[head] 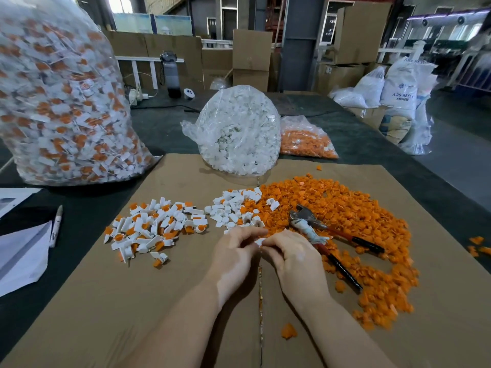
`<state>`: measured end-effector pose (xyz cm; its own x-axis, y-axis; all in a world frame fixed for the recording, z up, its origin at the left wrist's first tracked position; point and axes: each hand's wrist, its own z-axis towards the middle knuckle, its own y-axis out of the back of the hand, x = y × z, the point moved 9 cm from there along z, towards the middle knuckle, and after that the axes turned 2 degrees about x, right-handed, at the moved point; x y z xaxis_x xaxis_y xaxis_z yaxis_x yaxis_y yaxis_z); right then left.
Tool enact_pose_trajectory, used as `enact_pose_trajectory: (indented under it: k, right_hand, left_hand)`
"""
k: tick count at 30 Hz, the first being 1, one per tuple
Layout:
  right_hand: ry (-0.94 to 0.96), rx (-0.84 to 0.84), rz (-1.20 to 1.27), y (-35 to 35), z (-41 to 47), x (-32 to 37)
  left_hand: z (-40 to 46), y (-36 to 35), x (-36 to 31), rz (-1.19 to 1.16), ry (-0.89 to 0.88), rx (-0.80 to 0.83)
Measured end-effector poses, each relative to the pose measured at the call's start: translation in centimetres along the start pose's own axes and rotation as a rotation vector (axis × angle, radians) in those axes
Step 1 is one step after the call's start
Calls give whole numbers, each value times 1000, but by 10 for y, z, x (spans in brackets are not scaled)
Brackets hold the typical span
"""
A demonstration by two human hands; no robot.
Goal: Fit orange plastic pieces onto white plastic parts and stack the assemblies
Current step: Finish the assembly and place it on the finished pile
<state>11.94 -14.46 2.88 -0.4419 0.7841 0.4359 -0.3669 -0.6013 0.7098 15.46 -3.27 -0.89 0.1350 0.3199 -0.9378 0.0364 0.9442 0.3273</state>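
White part (259, 241) pinched between left hand (233, 257) and right hand (291, 254), orientation unclear; pliers (318, 235) just right.

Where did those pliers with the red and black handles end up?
In the head view, the pliers lie on the orange pieces, right of centre on the cardboard, just beyond the right hand.

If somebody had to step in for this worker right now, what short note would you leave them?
Left hand and right hand meet over the cardboard sheet, pinching one small white part between their fingertips; whether an orange piece is on it is hidden.
Done: a pile of fitted assemblies lies left.
Left: loose white parts ahead, a big spread of orange pieces right, with pliers lying on it.
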Motion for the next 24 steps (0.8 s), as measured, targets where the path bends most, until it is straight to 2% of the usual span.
enact_pose_trajectory:
  k: [4,7,15,24]
  right_hand:
    - [-7,-73,25,5,-3,-3]
    - [-40,-98,29,8,-5,-7]
    - [-2,-55,24,5,-5,-2]
    - [77,-69,-125,5,-7,11]
  left_hand:
    - [-3,-6,-5,119,-76,46]
    - [-3,-5,-7,143,-100,18]
    - [-4,-4,-12,267,-152,3]
    - [-6,-5,-10,343,-146,-13]
